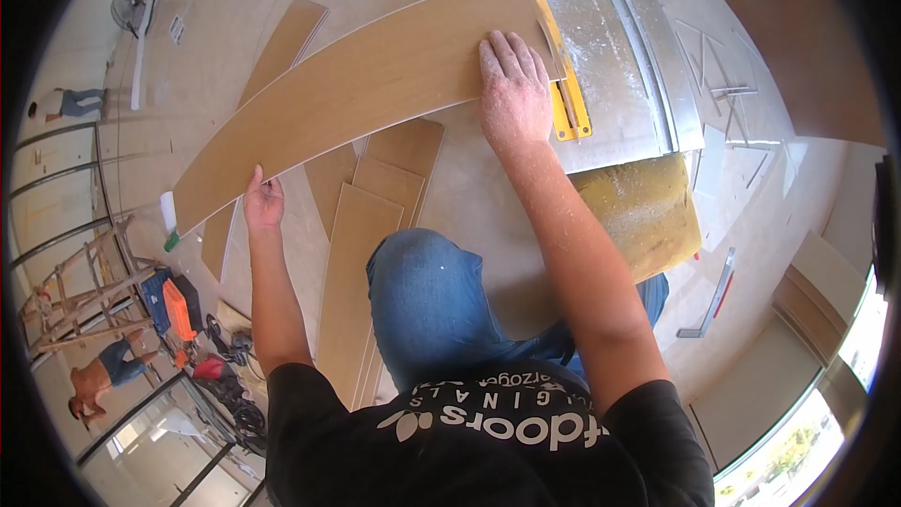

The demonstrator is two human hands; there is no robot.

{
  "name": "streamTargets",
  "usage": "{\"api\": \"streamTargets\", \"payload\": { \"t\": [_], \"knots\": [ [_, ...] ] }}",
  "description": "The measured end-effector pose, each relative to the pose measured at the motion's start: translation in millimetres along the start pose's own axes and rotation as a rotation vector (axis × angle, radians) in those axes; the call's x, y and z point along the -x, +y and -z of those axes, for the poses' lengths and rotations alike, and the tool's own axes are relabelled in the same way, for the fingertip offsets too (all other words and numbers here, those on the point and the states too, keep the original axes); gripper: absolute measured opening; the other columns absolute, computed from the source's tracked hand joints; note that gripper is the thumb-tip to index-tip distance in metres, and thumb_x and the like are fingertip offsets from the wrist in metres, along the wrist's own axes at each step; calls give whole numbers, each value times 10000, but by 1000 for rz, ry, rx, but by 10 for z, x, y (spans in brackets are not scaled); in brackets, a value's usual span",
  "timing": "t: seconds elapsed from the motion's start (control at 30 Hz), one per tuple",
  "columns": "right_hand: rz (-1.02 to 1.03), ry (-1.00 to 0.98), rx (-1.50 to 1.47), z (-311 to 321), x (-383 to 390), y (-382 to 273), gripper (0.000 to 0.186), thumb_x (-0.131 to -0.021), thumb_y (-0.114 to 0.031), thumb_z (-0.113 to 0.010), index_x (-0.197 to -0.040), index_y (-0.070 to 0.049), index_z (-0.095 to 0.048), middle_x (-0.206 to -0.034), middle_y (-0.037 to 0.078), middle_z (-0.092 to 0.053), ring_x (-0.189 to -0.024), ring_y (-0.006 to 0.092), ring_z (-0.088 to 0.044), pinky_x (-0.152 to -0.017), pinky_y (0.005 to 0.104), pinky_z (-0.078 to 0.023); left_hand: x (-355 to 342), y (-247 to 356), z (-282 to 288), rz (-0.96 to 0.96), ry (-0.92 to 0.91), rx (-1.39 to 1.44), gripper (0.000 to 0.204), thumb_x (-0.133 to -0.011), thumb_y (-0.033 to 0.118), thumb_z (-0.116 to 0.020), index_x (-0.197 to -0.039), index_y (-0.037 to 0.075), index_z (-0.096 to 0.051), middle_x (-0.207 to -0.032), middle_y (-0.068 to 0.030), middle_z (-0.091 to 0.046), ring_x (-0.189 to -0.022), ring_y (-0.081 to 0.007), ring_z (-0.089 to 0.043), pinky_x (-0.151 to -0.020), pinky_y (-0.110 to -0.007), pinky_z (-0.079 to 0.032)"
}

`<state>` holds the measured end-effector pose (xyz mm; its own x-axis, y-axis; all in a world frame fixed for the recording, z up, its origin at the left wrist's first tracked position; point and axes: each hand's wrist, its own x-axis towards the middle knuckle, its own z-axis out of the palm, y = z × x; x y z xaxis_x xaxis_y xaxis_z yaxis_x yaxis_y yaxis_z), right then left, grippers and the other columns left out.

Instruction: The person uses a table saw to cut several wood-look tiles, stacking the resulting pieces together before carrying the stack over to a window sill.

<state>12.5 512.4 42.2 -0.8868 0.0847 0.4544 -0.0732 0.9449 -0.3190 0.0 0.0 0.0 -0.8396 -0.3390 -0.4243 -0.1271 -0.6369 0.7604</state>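
I hold a long tan plank across the view. My left hand grips its lower edge near the far-left end, with fingers partly hidden underneath. My right hand lies on top of its right end, fingers extended, knuckles dusty. That end rests on a dust-covered metal machine table, over a yellow slotted plate. A worn, dusty yellow block sits below the table edge. More tan planks lie on the floor beneath the held one.
A steel square and thin offcuts lie at right. A fan, wooden scaffold and tool cases are at left. Two other people are at left. Boards lean at lower right.
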Motion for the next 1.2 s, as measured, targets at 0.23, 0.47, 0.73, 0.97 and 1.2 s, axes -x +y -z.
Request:
{"api": "streamTargets", "payload": {
  "t": [0.23, 0.47, 0.73, 0.97, 1.2],
  "knots": [
    [1, 4, 1, 33, 49, -5, 433, -852, -89, -574, -1275, -6, -615, -1401, 127, -580, -1345, 287, -499, -1152, 429, -366, 64, -16, -10, 17, -4, -3, 293, -942, 8, -666, -1228, 3, -600, -1230, -115, -670, -1135, -224, -657, -953, -303, -591],
    [0, -6, 7, 28, 72, 4, 433, -862, -93, -566, -1284, -7, -611, -1407, 128, -576, -1352, 287, -492, -1156, 430, -360, 97, -3, -29, 39, 4, 2, 279, -929, 7, -685, -1199, 15, -617, -1197, -100, -687, -1103, -210, -671, -913, -282, -599],
    [-1, -26, 10, 82, 104, -17, 440, -867, -91, -566, -1298, -10, -602, -1419, 126, -566, -1357, 286, -486, -1161, 427, -352, 113, -26, 29, 9, 19, -23, 285, -920, 2, -697, -1194, 24, -625, -1187, -94, -693, -1101, -208, -672, -919, -287, -596],
    [-4, -35, -4, 134, 145, -51, 456, -855, -79, -574, -1304, -7, -595, -1417, 127, -564, -1361, 289, -481, -1162, 425, -351, 148, 29, 104, -1, 31, -15, 286, -923, -1, -691, -1199, 21, -623, -1190, -96, -692, -1109, -212, -668, -938, -301, -589],
    [-3, -38, -6, 155, 201, -26, 463, -848, -64, -573, -1306, 4, -591, -1411, 134, -567, -1357, 294, -486, -1159, 429, -355, 253, -37, 68, 17, 18, -18, 288, -926, 3, -689, -1206, 24, -625, -1188, -92, -694, -1101, -203, -668, -918, -284, -589]
  ]
}}
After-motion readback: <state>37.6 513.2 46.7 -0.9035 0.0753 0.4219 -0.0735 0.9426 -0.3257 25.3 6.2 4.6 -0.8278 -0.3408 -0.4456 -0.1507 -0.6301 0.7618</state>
